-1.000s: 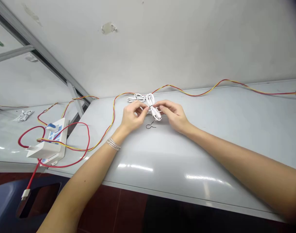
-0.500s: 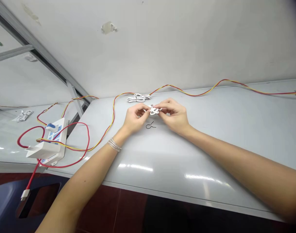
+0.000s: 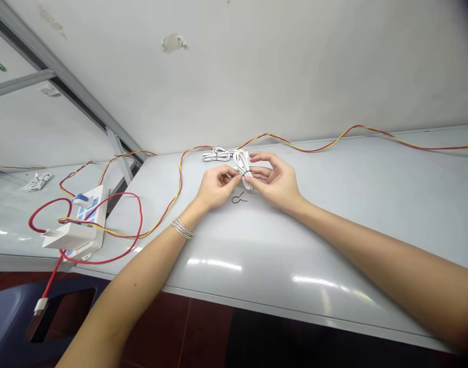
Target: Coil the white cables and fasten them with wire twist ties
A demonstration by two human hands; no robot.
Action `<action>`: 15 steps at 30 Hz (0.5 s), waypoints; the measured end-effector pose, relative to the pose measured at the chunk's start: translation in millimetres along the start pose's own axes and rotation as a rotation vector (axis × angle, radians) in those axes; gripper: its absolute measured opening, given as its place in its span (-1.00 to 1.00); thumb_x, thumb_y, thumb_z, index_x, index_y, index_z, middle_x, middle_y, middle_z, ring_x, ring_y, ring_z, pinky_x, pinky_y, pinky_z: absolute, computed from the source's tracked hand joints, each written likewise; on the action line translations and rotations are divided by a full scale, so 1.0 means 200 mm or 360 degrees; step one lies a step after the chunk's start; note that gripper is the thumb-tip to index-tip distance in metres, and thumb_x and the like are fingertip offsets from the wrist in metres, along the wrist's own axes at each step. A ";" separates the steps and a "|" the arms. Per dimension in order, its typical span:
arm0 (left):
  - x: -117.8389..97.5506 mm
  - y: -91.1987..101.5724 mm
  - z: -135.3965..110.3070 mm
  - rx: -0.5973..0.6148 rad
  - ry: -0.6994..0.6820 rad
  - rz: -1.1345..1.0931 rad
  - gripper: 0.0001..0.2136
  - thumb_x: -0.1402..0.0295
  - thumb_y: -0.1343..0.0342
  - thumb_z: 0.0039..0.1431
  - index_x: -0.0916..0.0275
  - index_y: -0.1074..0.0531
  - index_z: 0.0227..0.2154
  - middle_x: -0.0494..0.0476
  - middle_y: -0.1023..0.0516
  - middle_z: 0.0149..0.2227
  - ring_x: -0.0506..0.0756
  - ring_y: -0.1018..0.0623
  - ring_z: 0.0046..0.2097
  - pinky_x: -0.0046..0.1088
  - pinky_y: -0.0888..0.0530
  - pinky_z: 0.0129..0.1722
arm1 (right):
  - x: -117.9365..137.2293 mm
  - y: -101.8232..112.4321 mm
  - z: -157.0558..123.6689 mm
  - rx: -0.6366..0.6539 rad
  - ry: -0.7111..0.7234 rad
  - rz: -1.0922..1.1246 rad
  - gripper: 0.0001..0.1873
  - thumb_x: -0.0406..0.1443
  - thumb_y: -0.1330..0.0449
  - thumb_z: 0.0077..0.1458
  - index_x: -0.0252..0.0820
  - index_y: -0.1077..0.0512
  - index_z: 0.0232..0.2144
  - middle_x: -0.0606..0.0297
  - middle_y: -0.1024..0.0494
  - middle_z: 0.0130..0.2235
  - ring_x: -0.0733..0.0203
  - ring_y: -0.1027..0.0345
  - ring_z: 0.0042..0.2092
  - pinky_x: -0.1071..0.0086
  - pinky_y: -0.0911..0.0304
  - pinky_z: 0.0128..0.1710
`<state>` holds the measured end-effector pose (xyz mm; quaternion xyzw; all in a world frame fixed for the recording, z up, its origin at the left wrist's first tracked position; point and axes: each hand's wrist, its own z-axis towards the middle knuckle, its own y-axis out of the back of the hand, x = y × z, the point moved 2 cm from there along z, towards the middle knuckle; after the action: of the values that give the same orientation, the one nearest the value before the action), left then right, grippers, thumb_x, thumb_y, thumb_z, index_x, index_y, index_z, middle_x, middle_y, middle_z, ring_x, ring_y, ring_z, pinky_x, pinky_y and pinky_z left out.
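Coiled white cable point(image 3: 242, 168), folded into a narrow hank of long loops, held up between both hands; a thin dark wire tie point(image 3: 244, 174) around its waist. Left hand point(image 3: 217, 186) closed in a pinch, thumb and fingertips gripping the hank at the tie, just to the left of the coiled white cable's middle; a silver chain bracelet point(image 3: 182, 228) on that wrist. Right hand point(image 3: 275, 181) half open, fingers curved, tips against the loops just right of the coil; firm grip or light touch, impossible to tell at this size.

Handling, as a judgement: probably very light, soft and springy; smooth sheath likely slippery, with loops apt to slide and fan out; safest hold at the waist, where the loops gather, rather than at the loose loop ends; the thin tie probably bendy and easy to drop.

Just in front of the coiled white cable, a bent black wire point(image 3: 239, 199) on the pale table point(image 3: 333, 230); just behind it, a second white cable coil point(image 3: 217, 154); behind that, a red-and-yellow twin wire point(image 3: 306, 150) snaking along the far edge; well left of the coil, a white electrical box point(image 3: 80, 225) tangled in red cable; further left, a small white cable coil point(image 3: 38, 181).
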<state>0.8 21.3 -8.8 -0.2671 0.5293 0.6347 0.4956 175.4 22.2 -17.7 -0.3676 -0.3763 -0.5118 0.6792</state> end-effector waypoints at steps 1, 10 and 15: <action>0.01 0.00 0.00 -0.0001 0.0028 -0.0012 -0.80 0.23 -0.25 0.10 0.29 -0.50 -0.41 0.09 -0.52 -0.46 -0.03 -0.42 -0.50 -0.48 -0.42 -0.51 | -0.01 0.00 0.01 0.0010 -0.0062 0.0034 -0.53 -0.30 -0.41 -0.13 -0.10 -0.44 -0.11 0.15 -0.44 0.08 0.11 -0.54 -0.12 0.18 -0.53 -0.14; -0.01 0.01 0.01 0.0117 0.0175 -0.0205 -0.76 0.18 -0.28 0.08 0.28 -0.50 -0.44 0.02 -0.41 -0.59 -0.06 -0.34 -0.60 -0.50 -0.25 -0.65 | 0.03 0.01 0.00 0.0065 0.0362 -0.0621 -0.85 -0.40 -0.23 0.03 -0.10 -0.56 -0.35 0.19 -0.55 -0.08 0.08 -0.46 -0.03 0.11 -0.39 0.04; -0.02 0.01 0.01 0.0186 0.0330 -0.0427 -0.75 0.16 -0.29 0.08 0.26 -0.50 -0.48 0.04 -0.42 -0.61 -0.03 -0.38 -0.60 -0.52 -0.25 -0.69 | 0.06 0.00 -0.02 0.0174 0.0455 -0.0750 -0.81 -0.46 -0.17 0.03 -0.08 -0.50 -0.36 0.21 -0.57 0.01 0.05 -0.40 0.11 0.04 -0.27 0.15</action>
<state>0.9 21.5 -3.7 -0.3702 0.5732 0.5000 0.5332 178.0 14.2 -8.5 -0.1569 -0.3786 -0.6813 0.6066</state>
